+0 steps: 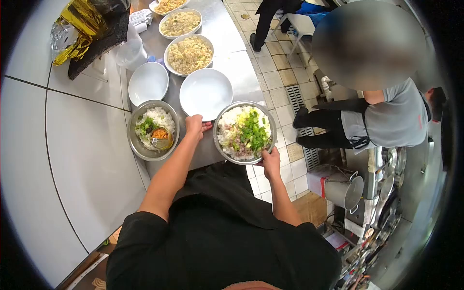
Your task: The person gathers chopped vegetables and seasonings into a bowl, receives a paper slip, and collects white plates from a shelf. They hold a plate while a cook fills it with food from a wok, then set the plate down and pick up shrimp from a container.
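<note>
My right hand (268,163) grips the near right rim of a steel bowl (273,126) filled with white rice, chopped green onion and bits of meat. At the near edge of an empty white bowl (206,94), my left hand (195,127) has its thumb by the rim and its fingers curled below. Left of that hand stands another steel bowl (133,145) of rice and greens, with a small round container (162,138) holding orange shreds inside it. A second empty white bowl (148,84) sits just behind it.
White bowls of fried rice (189,54) line the steel counter (222,29) farther back. A clear plastic container (131,50) stands by the wall. Across the tiled floor (270,108), a person in a grey shirt (396,116) stands near a large pot (344,191).
</note>
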